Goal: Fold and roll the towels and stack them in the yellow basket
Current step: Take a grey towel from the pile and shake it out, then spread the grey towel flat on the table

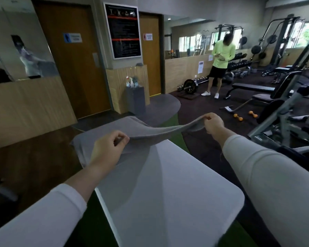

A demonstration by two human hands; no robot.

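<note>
A grey towel (132, 128) lies over the far end of a white table (168, 193), its near edge lifted off the surface. My left hand (108, 151) pinches the towel's near left corner between thumb and fingers. My right hand (213, 124) pinches the near right corner and holds it higher, out past the table's right edge. The towel sags between the two hands. The yellow basket is not in view.
A person in a lime shirt (219, 59) stands in the gym behind. Weight benches (253, 88) and machines fill the right side. Two orange dumbbells (245, 115) lie on the dark floor. Wooden doors (73, 59) and a grey bin (136, 100) stand ahead.
</note>
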